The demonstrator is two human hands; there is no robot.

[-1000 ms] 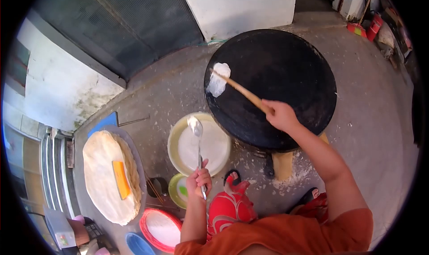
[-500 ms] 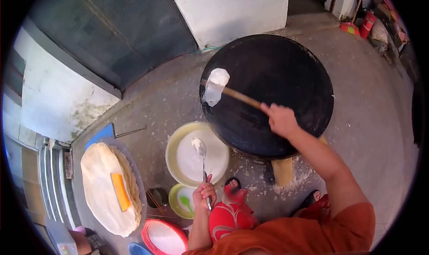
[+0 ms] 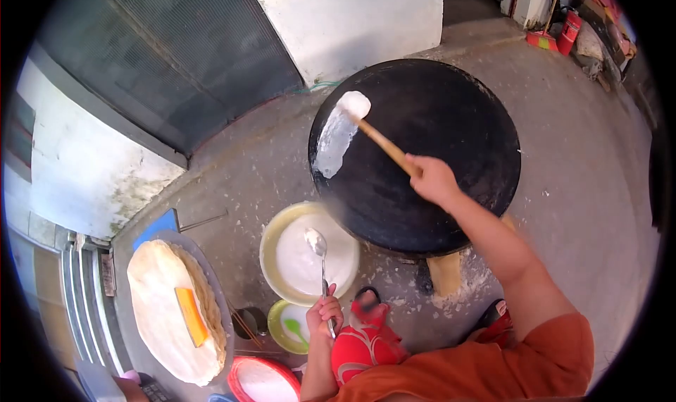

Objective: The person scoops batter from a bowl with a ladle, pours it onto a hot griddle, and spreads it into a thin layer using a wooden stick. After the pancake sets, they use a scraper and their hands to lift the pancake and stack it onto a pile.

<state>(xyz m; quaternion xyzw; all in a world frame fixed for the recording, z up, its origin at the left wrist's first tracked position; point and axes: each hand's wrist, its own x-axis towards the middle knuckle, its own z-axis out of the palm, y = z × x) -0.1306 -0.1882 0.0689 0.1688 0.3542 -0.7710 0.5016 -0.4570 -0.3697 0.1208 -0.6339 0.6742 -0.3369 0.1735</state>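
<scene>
My right hand [image 3: 431, 179] grips a wooden spreader [image 3: 380, 143] whose tip rests in white batter [image 3: 336, 134] smeared along the left edge of a large round black griddle [image 3: 436, 120]. My left hand [image 3: 322, 312] holds a metal ladle [image 3: 318, 257] upright over a yellow basin of white batter [image 3: 278, 227], its bowl coated in batter.
A tray with a stack of thin pancakes [image 3: 165, 310] and an orange scraper [image 3: 190, 316] lies at lower left. A small green bowl [image 3: 290, 326] and a red-rimmed bowl [image 3: 262, 381] sit near my knee. Wooden blocks [image 3: 445, 274] prop the griddle. White wall and dark shutter stand behind.
The spreader swept along the griddle's left edge, drawing the batter blob into a longer curved streak. The ladle sank slightly toward the basin.
</scene>
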